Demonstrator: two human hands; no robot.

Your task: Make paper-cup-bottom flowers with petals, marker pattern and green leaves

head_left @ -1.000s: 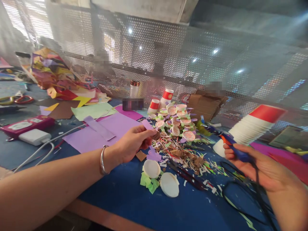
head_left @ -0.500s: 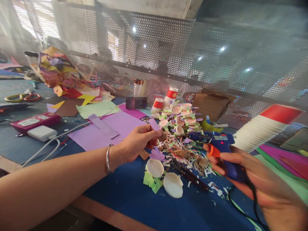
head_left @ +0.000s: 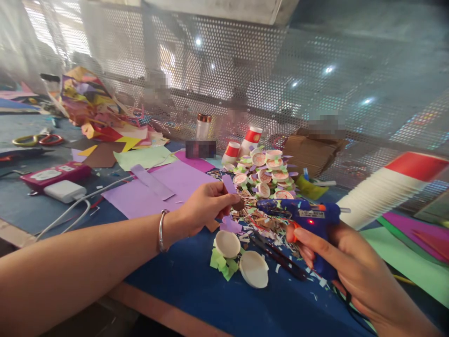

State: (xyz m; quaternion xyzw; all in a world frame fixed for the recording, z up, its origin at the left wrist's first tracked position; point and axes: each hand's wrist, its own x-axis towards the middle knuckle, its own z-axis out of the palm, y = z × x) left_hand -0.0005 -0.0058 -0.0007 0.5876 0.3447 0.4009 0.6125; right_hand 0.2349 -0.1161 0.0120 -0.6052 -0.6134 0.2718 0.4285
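Observation:
My left hand (head_left: 213, 206) is closed in a pinch on a small purple paper strip (head_left: 229, 184), which sticks up from the fingertips; a brown scrap shows beside the thumb. My right hand (head_left: 336, 252) grips a blue hot glue gun (head_left: 308, 213), one finger on its orange trigger and a small red light lit. The gun's nozzle points left, close to the left fingertips. Below lie two white cup bottoms (head_left: 254, 269), with green paper pieces (head_left: 223, 264) and a purple paper piece (head_left: 231, 224) beside them. Dark scissors (head_left: 280, 257) lie among paper scraps.
Behind the hands is a pile of decorated cup pieces (head_left: 264, 175). A tall stack of paper cups (head_left: 386, 192) leans at right. Purple sheets (head_left: 185, 180), a magenta box (head_left: 56, 177) with a white adapter (head_left: 65, 190) and cables lie left. A perforated metal screen (head_left: 228, 61) stands behind.
The glue gun in my right hand has moved left and levelled, its nozzle nearer the left fingertips. My left hand keeps its pinch on the purple strip. The view has shifted slightly.

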